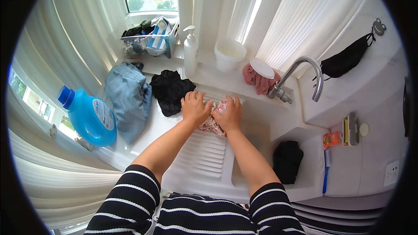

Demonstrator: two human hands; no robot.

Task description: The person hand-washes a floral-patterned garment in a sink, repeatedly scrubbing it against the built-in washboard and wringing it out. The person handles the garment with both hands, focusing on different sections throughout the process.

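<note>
A white cloth with a red and pink pattern (210, 125) lies bunched at the upper part of a ribbed washboard (198, 159) beside the basin. My left hand (195, 108) presses on its left side with curled fingers. On its right side my right hand (229, 113) grips it, near the basin's edge. Part of the cloth is hidden under both hands. Just beyond my left fingers is a crumpled black garment (169, 91). Farther left, a light blue denim garment (127, 98) lies in a heap.
A blue detergent jug (89, 115) stands at the left. Along the back are a clear bin (150, 39), a pump bottle (190, 54), a white tub (229, 55) and a pink cloth (257, 79). A tap (300, 72) arches over the basin; black cloth (288, 161) and a blue brush (326, 169) lie right.
</note>
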